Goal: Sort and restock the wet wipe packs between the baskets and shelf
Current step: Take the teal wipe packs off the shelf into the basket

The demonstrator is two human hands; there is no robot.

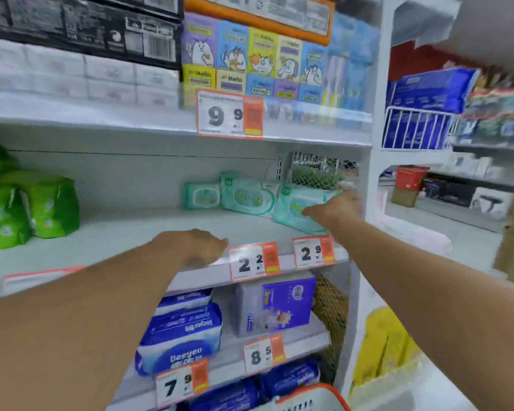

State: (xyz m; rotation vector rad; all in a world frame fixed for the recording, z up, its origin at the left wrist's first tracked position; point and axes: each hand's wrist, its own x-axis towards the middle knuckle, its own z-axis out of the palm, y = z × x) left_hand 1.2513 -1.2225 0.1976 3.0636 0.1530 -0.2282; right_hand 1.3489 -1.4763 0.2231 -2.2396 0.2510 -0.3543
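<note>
Left hand [195, 247] open, empty, over shelf edge [196, 280]; right hand [336, 210] grips mint wipe pack [294, 209]; tags "2.2", "2.9".

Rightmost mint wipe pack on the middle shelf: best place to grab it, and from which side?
Probably by its front short end, coming straight in from the aisle. The rightmost mint wipe pack lies tilted against its neighbour pack, with mesh close on its right, so the sides are crowded. The right hand is already at that near end.

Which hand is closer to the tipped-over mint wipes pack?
Right. The right hand touches the tilted mint pack at the shelf's right end. The left hand rests on the shelf edge, well off to its left.
</note>
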